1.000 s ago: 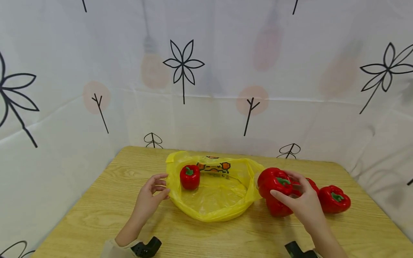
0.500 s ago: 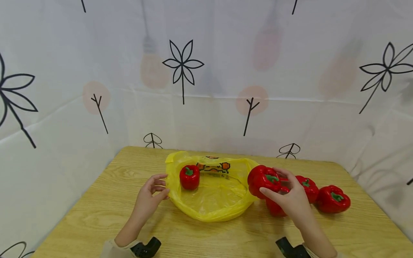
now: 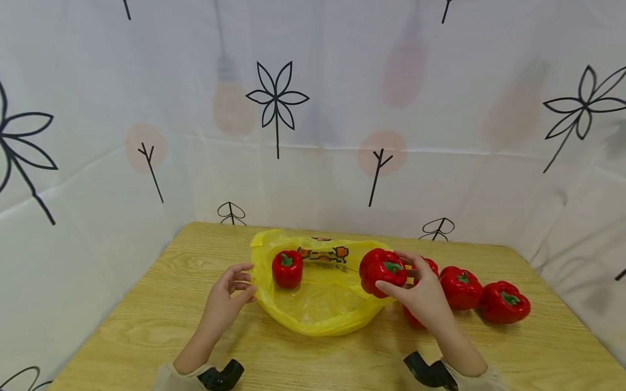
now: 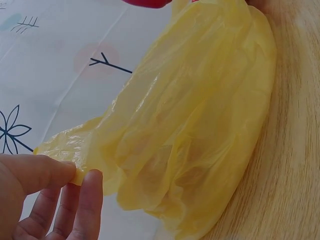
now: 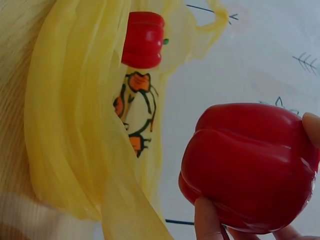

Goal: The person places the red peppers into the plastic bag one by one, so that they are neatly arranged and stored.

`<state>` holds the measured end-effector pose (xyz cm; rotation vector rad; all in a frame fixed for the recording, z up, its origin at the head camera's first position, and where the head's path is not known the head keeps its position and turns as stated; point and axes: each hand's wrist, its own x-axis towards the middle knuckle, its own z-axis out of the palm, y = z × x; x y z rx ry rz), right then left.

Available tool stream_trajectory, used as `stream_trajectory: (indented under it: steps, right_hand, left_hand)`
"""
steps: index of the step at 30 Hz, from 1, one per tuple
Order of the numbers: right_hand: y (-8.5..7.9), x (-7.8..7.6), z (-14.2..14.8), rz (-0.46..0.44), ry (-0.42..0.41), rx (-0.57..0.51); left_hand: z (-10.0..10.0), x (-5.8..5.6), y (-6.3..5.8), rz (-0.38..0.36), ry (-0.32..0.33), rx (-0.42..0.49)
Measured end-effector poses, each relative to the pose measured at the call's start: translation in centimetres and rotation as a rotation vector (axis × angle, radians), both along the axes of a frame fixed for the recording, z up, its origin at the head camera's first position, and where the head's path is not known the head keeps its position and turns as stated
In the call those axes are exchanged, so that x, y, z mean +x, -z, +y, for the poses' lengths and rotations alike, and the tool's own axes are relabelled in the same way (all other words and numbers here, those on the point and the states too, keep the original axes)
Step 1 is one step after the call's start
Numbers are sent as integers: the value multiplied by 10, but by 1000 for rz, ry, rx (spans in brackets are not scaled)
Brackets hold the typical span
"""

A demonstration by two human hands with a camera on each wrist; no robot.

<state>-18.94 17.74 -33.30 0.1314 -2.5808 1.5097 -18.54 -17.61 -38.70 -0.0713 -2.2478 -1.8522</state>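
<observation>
A yellow plastic bag [image 3: 313, 326] lies spread open on the wooden table, with a red bell pepper [image 3: 287, 269] inside at its left. My left hand [image 3: 230, 288] pinches the bag's left edge between thumb and fingers, plainly seen in the left wrist view. Over the bag's right rim, my right hand [image 3: 421, 290] holds another red bell pepper [image 3: 381, 271], thumb on the near side and fingers behind. That held bell pepper [image 5: 250, 167] fills the lower right of the right wrist view, beside the bag's opening.
Several more red bell peppers stand right of the bag: one [image 3: 461, 288] in the middle, another [image 3: 505, 302] farthest right, others partly hidden behind my right hand. A white patterned cloth [image 3: 313, 179] hangs behind the table [image 3: 146, 320].
My right hand has carried its bell pepper leftward, from above the other peppers to over the bag's right rim. The left hand stays at the bag's left edge.
</observation>
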Motion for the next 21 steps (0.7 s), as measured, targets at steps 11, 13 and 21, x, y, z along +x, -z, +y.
stream_trajectory:
  steps: [11, 13, 21]
  right_hand:
    - [7, -10, -17, -25, -52, -37]
    - [8, -13, -20, -22, -58, -31]
    - [12, -27, -31, 5, -77, -1]
  left_hand:
    - [1, 0, -1, -9, -5, -6]
    - [1, -1, -1, -10, -3, -5]
    - [0, 0, 1, -5, 2, -1]
